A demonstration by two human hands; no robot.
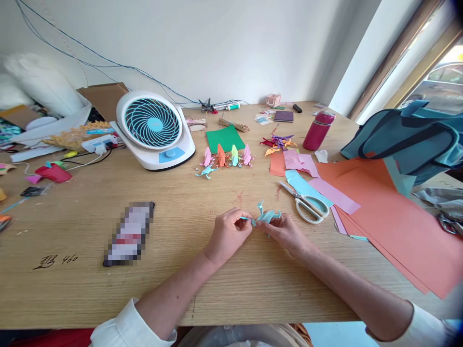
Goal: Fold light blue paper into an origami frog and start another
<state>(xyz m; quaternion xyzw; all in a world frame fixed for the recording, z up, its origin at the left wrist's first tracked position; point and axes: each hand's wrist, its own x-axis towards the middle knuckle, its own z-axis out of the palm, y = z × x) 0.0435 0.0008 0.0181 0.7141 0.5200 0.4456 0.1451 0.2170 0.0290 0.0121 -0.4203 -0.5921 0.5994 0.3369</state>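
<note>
Between my two hands, just above the table, is a light blue folded paper figure [266,216] with thin limbs sticking out. My right hand [287,233] is closed on its body. With fingers pinched, my left hand [231,231] holds a narrow blue strip at the figure's left side; whether the strip is joined to it is hidden by the fingertips. Farther back stands a row of similar folded paper figures in pink, orange [221,156] and green, with a blue one [207,171] in front. White-handled scissors [311,206] lie partly open to the right of my right hand.
At the back left stands a white fan [154,123]. Green paper [225,140] lies behind the figures. Orange sheets [394,221], blue and pink strips [334,195], a red bottle [319,131] and a teal bag [401,132] occupy the right. A blurred flat object [129,233] lies left.
</note>
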